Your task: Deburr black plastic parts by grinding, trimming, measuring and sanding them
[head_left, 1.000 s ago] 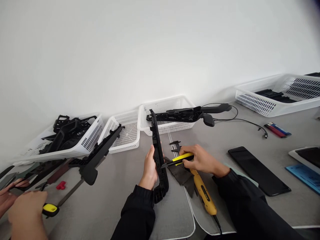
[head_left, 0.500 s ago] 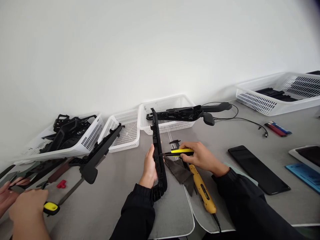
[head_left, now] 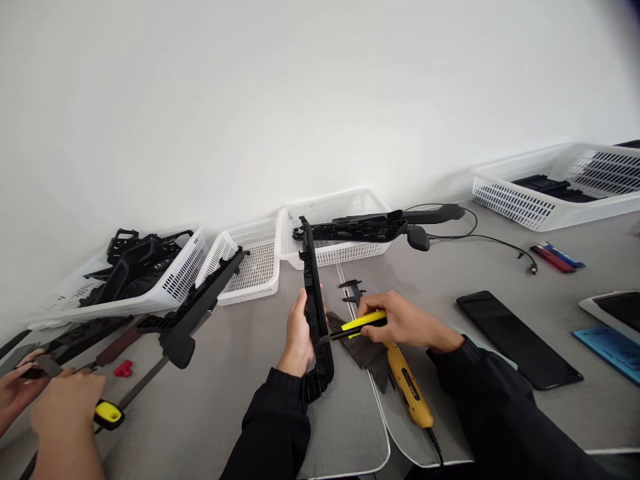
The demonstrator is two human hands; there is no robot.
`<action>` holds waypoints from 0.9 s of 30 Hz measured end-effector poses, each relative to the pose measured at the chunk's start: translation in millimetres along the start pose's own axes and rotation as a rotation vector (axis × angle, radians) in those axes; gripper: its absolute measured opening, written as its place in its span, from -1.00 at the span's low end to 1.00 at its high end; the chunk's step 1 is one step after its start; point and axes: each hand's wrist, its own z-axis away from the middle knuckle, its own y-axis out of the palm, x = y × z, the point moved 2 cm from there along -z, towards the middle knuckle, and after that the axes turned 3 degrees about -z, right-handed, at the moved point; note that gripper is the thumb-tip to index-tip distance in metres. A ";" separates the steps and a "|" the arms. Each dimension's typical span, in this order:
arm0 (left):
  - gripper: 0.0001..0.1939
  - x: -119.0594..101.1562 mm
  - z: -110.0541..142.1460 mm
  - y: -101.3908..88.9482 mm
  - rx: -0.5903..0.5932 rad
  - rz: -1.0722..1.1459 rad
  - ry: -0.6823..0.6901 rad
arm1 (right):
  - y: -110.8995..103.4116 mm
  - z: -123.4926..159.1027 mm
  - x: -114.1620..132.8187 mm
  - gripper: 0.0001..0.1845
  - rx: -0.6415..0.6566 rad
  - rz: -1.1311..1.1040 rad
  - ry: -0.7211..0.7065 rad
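Observation:
My left hand is closed around a long black plastic part, held upright with its curved end low. In my right hand is a yellow and black utility knife, its tip against the right edge of the part. Beneath the knife lies a dark grey cloth on the table. A yellow corded power tool rests just below my right hand, and a black caliper lies beyond it.
White baskets stand along the wall, several with black parts. Another long black part leans left. A co-worker's hands work at far left near a yellow-black handle. A black phone lies right.
The knife has slid down along the part's edge, and its tip now sits lower. My left hand has barely moved. The co-worker's hands have shifted slightly right.

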 end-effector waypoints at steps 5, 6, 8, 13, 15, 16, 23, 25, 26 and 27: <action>-0.27 -1.6 1.3 0.4 -0.022 -0.044 0.037 | -1.6 0.1 -3.5 -0.92 -0.075 0.020 0.020; -0.26 -1.9 1.7 0.7 -0.023 -0.047 0.042 | -2.4 0.3 -3.7 -0.91 -0.099 0.016 0.011; -0.28 -2.2 2.2 1.4 -0.021 -0.035 0.040 | -2.2 0.5 -3.1 -0.90 -0.071 -0.005 0.001; -0.31 -1.4 1.9 1.7 -0.046 -0.015 0.037 | 0.9 0.2 -2.0 -0.83 -0.002 -0.022 0.045; -0.29 -1.0 1.8 1.7 -0.055 -0.024 0.043 | -0.2 0.2 -2.2 -0.82 -0.086 -0.038 0.048; -0.30 -0.9 1.7 1.8 -0.053 -0.024 0.044 | -0.1 0.2 -2.3 -0.82 -0.097 -0.050 0.044; -0.31 -0.2 0.9 1.1 -0.013 -0.011 0.051 | 2.6 -4.1 -9.2 -0.84 -0.114 -0.027 0.053; -0.30 0.5 0.5 0.4 -0.010 -0.011 0.044 | -0.8 -5.0 -11.6 -0.80 -0.263 0.006 0.050; -0.30 0.9 0.3 0.1 -0.006 -0.010 0.037 | -2.4 -4.9 -12.1 -0.77 -0.301 0.012 0.047; -0.31 1.2 0.3 -0.1 -0.003 -0.009 0.033 | -3.6 -4.5 -12.0 -0.76 -0.305 0.007 0.043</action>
